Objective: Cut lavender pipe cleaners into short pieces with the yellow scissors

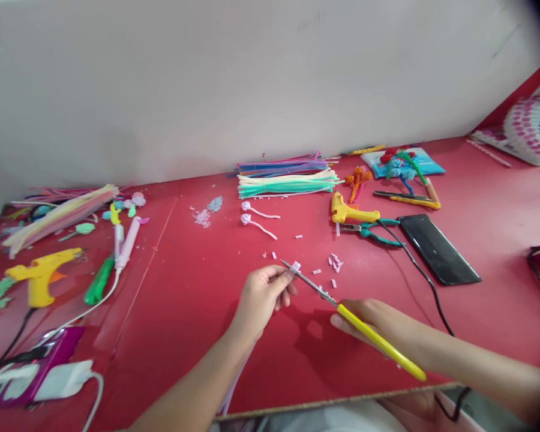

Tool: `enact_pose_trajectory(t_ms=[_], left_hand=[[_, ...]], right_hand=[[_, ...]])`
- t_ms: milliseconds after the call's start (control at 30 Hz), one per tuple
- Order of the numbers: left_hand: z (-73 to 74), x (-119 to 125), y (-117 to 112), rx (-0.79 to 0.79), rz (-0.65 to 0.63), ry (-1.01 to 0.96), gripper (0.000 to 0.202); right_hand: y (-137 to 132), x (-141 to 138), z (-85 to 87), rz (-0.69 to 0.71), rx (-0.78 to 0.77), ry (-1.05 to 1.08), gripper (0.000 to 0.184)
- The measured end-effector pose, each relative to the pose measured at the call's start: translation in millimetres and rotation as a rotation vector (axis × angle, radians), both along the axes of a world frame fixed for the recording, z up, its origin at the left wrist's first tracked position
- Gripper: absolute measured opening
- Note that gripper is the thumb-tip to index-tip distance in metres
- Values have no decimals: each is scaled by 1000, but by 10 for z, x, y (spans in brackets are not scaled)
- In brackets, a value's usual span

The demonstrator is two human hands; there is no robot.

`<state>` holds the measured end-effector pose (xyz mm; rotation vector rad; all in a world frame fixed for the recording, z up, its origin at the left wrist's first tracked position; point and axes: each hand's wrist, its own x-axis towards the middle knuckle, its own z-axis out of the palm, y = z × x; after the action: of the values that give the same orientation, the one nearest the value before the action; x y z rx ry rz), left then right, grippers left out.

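Observation:
My left hand (261, 298) is closed on pale lilac pipe cleaners, pinching them near their ends; their long tails (234, 387) hang below my wrist toward the table edge. My right hand (364, 318) grips yellow-handled scissors (380, 344), whose blades reach left to the lilac ends at my left fingertips. Whether the blades are fully closed is hard to see. Short lilac cut pieces (335, 262) lie scattered on the red table just beyond the scissors. Farther back are two pale pink stems with knotted heads (256, 223).
Bundled pipe cleaners (288, 183) lie by the wall. To the right are a yellow glue gun (353, 211), teal-handled pliers (378, 233) and a black phone (438, 247). On the left lie another yellow glue gun (42, 273), a pink styling iron (128, 243) and a purple power strip (63, 354) with cords.

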<state>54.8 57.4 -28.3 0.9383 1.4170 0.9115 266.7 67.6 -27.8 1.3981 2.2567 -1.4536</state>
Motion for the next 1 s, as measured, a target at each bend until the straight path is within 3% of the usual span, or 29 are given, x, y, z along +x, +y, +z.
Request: enact_pose_trajectory(t_ms=[367,767,1000], left_hand=[[-16,21,0,-12,-16,15,27],[39,-27,34,-39,-109,-18,27],[47,-2,7,-17,-82,14,25]], right_hand=[[6,44,-50,16,64,26,42],[9,57,-78,5,36,45,37],[8,49,-75,9,39,39,38]])
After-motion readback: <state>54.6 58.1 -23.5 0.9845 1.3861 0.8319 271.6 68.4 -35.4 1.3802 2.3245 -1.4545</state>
